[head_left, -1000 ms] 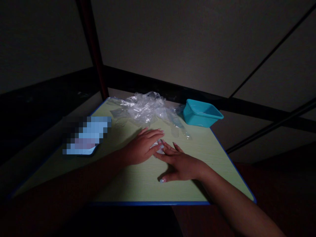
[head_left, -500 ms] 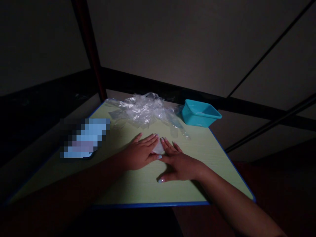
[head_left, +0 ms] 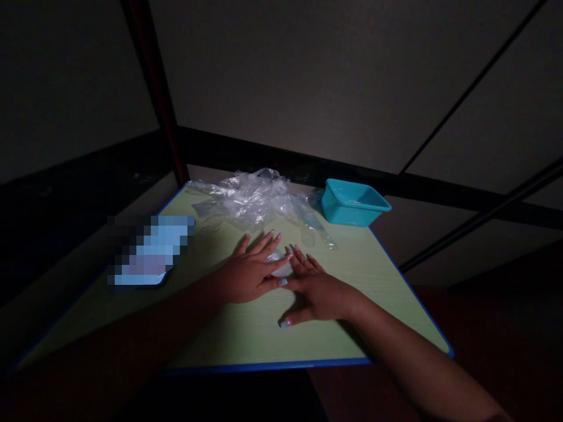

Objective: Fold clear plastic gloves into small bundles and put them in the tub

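Observation:
A small piece of clear, whitish plastic film (head_left: 281, 268) lies on the table, partly covered by my fingers. My left hand (head_left: 248, 275) rests on it from the left, palm down with its fingers spread. On the right, my right hand (head_left: 323, 293) lies flat with its fingertips at the film's right edge and its thumb stretched out to the side. The two hands meet over the film. Just beyond them sits a loose heap of thin, clear plastic gloves (head_left: 259, 199), some with fingers splayed toward me.
A turquoise plastic basket (head_left: 352, 214) stands at the table's back right corner. A phone-like device (head_left: 152, 252), blurred by pixels, lies at the left edge. The pale green table (head_left: 246, 334) has a blue rim, and a wall (head_left: 281, 88) rises behind it.
My left hand's fingers have spread wider, and one finger now reaches across the film toward my right hand. My right hand has hardly moved.

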`<state>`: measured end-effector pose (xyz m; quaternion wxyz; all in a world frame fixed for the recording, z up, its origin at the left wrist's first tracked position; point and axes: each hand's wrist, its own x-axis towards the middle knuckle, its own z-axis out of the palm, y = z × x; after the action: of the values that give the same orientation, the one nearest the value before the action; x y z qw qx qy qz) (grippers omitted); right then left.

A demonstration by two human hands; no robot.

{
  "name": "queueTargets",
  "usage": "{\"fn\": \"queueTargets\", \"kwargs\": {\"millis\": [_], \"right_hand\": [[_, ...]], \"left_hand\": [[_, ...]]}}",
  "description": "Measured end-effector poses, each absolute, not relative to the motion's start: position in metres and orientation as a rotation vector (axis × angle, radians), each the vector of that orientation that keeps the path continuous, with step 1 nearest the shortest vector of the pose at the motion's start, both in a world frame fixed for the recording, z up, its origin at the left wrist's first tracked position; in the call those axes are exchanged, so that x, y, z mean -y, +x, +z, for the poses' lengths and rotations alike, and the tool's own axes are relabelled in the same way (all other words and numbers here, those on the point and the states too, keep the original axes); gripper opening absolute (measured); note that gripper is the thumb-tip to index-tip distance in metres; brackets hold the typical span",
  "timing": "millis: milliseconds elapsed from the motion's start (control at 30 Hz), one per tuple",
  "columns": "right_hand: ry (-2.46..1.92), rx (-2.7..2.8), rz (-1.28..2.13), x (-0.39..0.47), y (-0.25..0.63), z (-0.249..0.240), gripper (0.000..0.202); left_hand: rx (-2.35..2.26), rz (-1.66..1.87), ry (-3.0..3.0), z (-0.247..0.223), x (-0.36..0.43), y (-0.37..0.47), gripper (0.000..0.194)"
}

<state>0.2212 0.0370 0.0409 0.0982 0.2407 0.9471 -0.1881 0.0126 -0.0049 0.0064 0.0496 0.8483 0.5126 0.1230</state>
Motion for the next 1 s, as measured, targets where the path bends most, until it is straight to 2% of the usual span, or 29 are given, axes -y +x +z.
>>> {"fn": "queueTargets", "kwargs": {"millis": [467,633,800,1000], "right_hand": [[0.713,-2.778,-0.605,-0.0370,0.2194,0.0412,0.090],[0.660,-2.813,-0.612,-0.0408,0.2223,0.0392,0.095],[0.580,-2.871,-0.615,-0.0430,0.2203,0.0382,0.110],[0.547,-2.831,-0.638,-0.0426,0.2180,0.0365,0.108]], "left_hand": [[-1.944,0.371,2.355,-0.0013,-0.0037,0.0083,0.047],[-1.976,0.324,2.364,-0.0021,-0.0043,0.0072,0.048],[-1.983,0.303,2.405,-0.0036,-0.0037,0.0074,0.046],[-1.941,0.404,2.403,0.0008,-0.0052,0.0085,0.053]]}}
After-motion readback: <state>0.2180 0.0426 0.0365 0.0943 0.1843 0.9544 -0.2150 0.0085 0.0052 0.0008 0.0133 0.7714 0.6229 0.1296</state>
